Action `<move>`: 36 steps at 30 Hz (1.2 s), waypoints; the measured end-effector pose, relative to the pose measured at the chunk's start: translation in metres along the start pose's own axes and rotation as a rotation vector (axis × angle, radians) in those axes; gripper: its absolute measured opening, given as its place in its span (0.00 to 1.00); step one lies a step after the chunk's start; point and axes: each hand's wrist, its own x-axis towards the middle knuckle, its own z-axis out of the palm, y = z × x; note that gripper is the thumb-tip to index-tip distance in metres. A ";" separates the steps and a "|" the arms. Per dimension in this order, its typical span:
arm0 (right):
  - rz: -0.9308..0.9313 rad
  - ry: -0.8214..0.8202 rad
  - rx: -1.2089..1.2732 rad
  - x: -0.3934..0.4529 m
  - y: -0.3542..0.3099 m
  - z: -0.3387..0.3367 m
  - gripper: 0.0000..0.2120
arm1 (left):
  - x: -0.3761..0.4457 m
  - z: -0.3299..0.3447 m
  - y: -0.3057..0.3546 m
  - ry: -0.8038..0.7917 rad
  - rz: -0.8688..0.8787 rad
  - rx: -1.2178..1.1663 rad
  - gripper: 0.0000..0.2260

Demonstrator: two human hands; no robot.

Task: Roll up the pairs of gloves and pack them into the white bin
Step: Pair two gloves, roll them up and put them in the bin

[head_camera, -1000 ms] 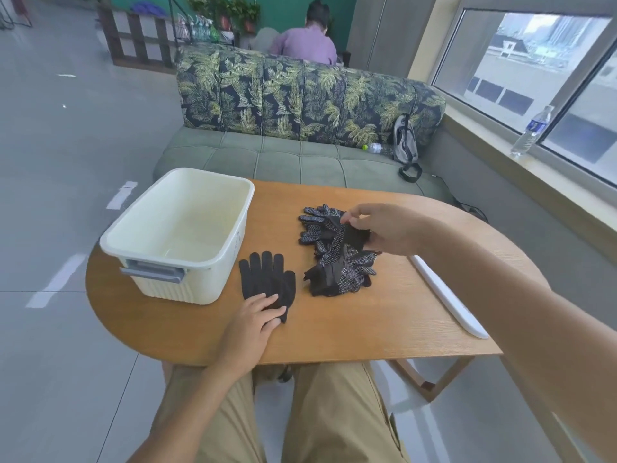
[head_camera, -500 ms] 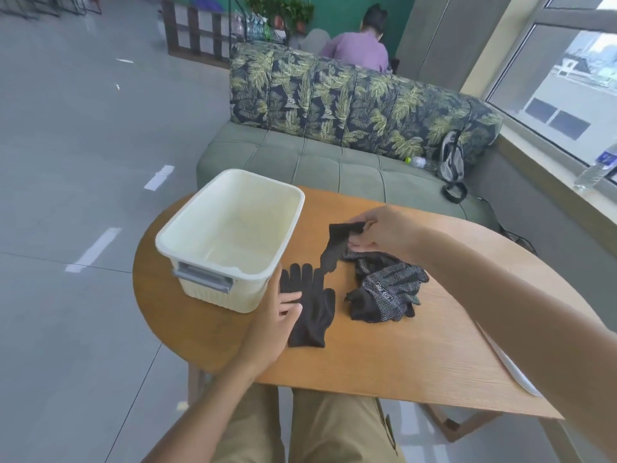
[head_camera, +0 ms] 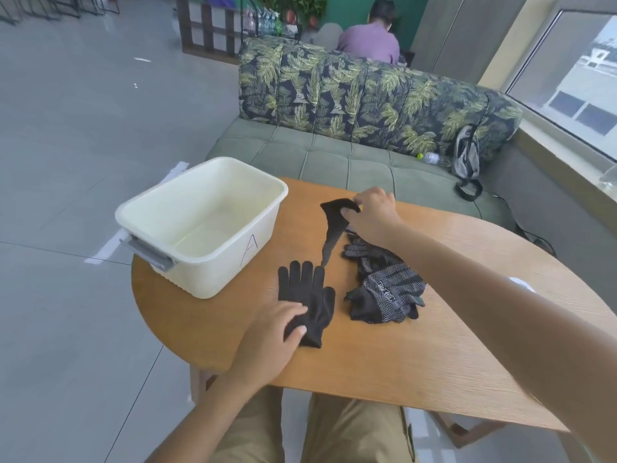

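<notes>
- Right hand [head_camera: 372, 213] pinched shut on cuff of 1 lifted glove [head_camera: 334, 228], dangling fingers-down, tips just above flat glove's fingertips.
- Left hand [head_camera: 272, 339] open, palm pressing cuff end of flat glove [head_camera: 305, 300] onto counter [head_camera: 434, 355]; long axis running away from body.
- Likely next: lowering lifted glove toward body, matching that axis.
- Dotted pile [head_camera: 384, 285] just right; white bin [head_camera: 203, 225] empty, left, nearer left hand.

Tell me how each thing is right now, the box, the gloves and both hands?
white bin: upright, nothing inside.
flat glove: spread on the table, cuff under the left hand.
lifted glove: dangling, pinched by the right hand.
glove pile: heaped, unrolled.
</notes>
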 end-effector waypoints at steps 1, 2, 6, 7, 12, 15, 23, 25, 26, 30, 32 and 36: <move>-0.010 0.033 -0.008 0.004 0.001 0.000 0.18 | -0.005 0.007 -0.004 -0.046 0.043 0.066 0.18; -0.021 0.052 0.008 0.006 0.001 -0.002 0.20 | -0.009 0.014 -0.007 -0.075 0.073 0.120 0.19; -0.029 0.015 0.164 0.016 -0.002 -0.012 0.16 | -0.013 0.025 -0.015 -0.059 0.130 0.265 0.20; -0.035 0.015 0.187 0.020 -0.002 -0.014 0.14 | -0.014 0.025 -0.015 -0.054 0.131 0.279 0.20; -0.076 0.111 0.255 0.024 -0.006 -0.023 0.10 | -0.014 0.022 -0.011 0.007 0.140 0.295 0.17; -0.188 0.145 0.242 0.002 -0.009 -0.009 0.09 | -0.015 0.021 -0.010 0.035 0.126 0.256 0.15; -0.366 0.032 0.090 -0.129 0.016 0.133 0.10 | -0.013 0.026 -0.016 0.161 0.153 0.099 0.11; -0.372 0.131 0.133 -0.149 0.020 0.157 0.12 | -0.011 0.028 -0.019 0.168 0.148 0.099 0.10; -0.365 0.185 0.155 -0.154 0.021 0.165 0.13 | -0.011 0.029 -0.020 0.174 0.143 0.099 0.10; -0.302 0.283 0.206 -0.165 0.019 0.180 0.13 | -0.015 0.028 -0.018 0.212 0.136 0.088 0.11; -0.304 0.315 0.186 -0.163 0.017 0.180 0.12 | -0.016 0.025 -0.016 0.225 0.140 0.055 0.13; -0.329 0.309 0.286 -0.159 0.011 0.169 0.13 | -0.015 0.024 -0.015 0.229 0.211 0.071 0.13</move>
